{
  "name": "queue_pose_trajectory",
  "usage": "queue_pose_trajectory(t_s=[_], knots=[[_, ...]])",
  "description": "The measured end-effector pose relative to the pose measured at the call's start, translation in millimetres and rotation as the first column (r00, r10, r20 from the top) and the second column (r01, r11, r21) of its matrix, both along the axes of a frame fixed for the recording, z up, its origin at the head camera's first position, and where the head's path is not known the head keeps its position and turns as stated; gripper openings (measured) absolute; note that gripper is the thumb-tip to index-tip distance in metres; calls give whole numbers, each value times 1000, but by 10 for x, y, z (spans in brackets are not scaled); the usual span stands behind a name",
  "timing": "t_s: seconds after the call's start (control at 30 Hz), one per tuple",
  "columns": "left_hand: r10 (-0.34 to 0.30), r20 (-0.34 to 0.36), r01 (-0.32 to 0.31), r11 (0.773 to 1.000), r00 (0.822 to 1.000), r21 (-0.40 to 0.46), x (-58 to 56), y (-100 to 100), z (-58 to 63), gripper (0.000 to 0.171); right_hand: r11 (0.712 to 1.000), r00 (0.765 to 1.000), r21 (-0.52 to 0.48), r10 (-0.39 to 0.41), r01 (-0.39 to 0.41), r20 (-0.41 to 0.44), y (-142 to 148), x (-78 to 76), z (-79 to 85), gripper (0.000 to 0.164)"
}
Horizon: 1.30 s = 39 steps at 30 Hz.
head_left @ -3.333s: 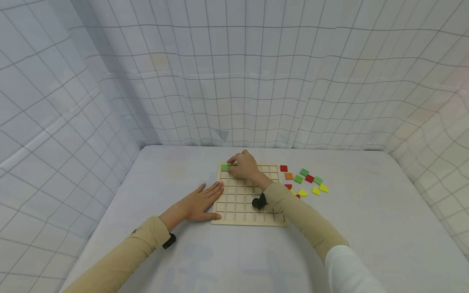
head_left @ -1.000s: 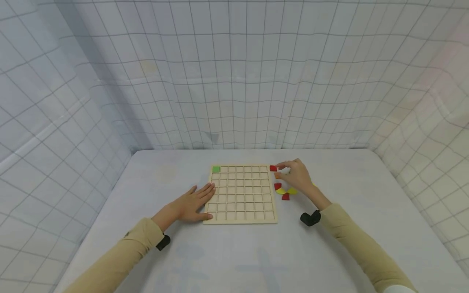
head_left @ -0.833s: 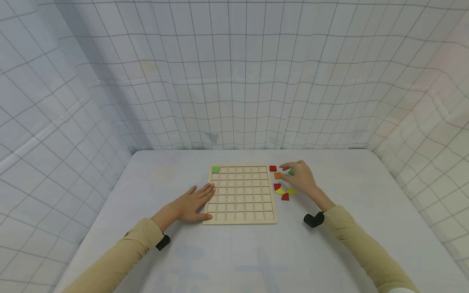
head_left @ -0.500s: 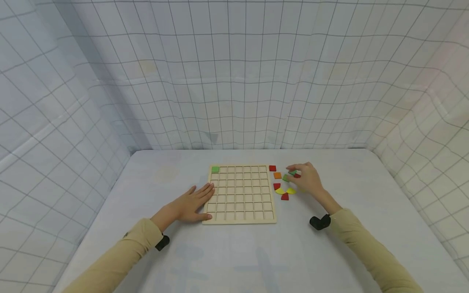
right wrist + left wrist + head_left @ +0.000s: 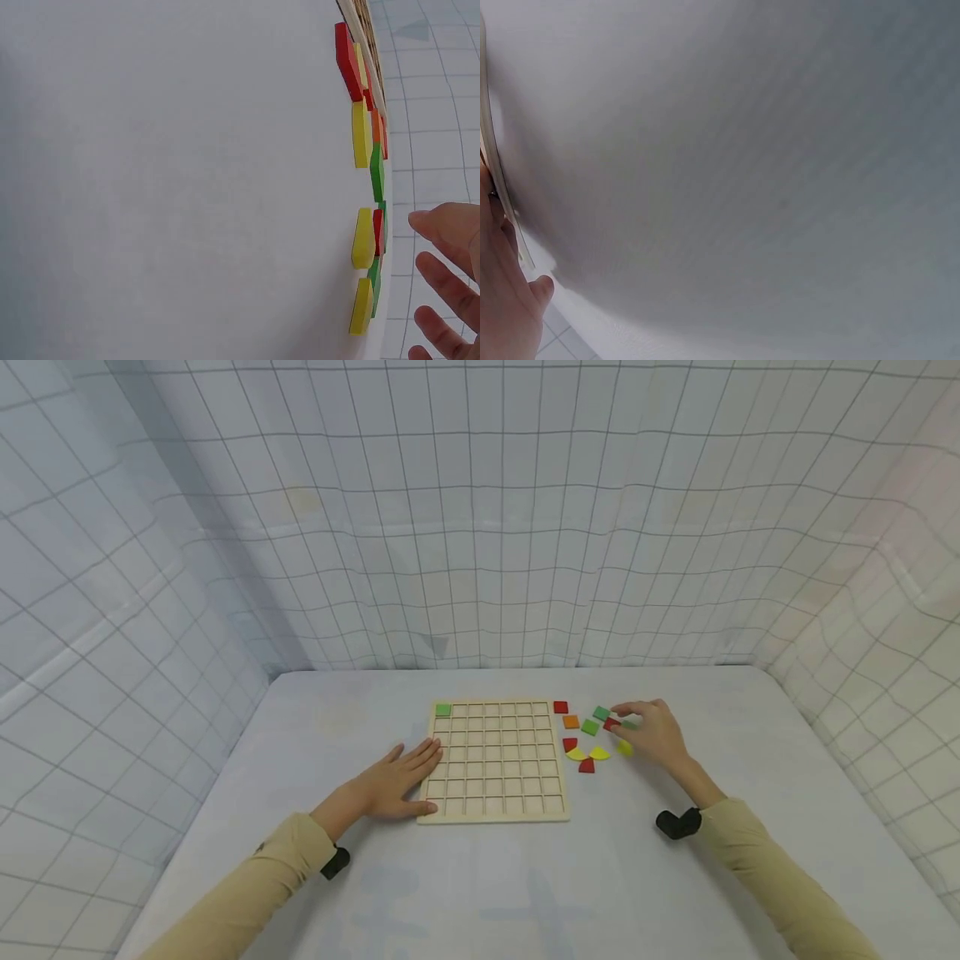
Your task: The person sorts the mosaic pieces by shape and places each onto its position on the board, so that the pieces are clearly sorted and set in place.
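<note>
Two beige, softly creased sleeves reach in over a smooth white tabletop, each wrist carrying a small matte black device. The left hand lies flat with straight fingers, fingertips and thumb resting on the left rim of a pale wooden grid board, whose thin raised strips divide it into square cells. Right of the board lie flat, smooth pieces with squared-off edges: nearest, a red wedge, then a yellow quarter-round. The right hand hovers just above the group, fingers loosely spread, thumb and forefinger held apart near a small red tile. Close to it are a bright green square tile, an orange square tile and a bluish-green tile. A light green square tile sits in the board's far left corner cell. Behind the table hangs wrinkled white sheeting with dark grid lines.
</note>
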<state>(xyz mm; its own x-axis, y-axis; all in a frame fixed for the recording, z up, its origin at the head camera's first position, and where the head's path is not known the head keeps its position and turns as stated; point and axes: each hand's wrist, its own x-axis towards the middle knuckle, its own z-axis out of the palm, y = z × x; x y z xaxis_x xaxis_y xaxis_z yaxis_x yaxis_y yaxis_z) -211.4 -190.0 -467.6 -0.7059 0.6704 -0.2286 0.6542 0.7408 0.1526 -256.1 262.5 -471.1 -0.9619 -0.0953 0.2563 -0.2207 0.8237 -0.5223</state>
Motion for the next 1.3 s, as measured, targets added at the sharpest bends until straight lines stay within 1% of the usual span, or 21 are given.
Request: queue_pose_trajectory(t_s=[0.23,0.43,0.7,0.8,1.03,1.3], knots=[[-5,-7,5,1000,1000,18,2,5,-6,90,1000,1000,-5,-21,21,-4,157,31,-55,30],[-5,-18,5,1000,1000,18,-2,4,-19,89,999,998,-30,-43,45,37,261,59,-84,33],[5,-9,-5,1000,1000,3,-4,4,-10,91,999,997,-29,-43,45,59,313,47,-101,33],[2,-9,-2,1000,1000,12,0,4,-11,91,998,996,-36,-40,43,75,315,35,-108,33],[-5,-14,5,1000,1000,16,-3,5,-19,90,999,995,-7,-35,35,96,308,-14,-121,33],[-8,-13,8,1000,1000,12,-6,10,-17,89,997,990,43,-63,58,126,304,-45,-143,35]])
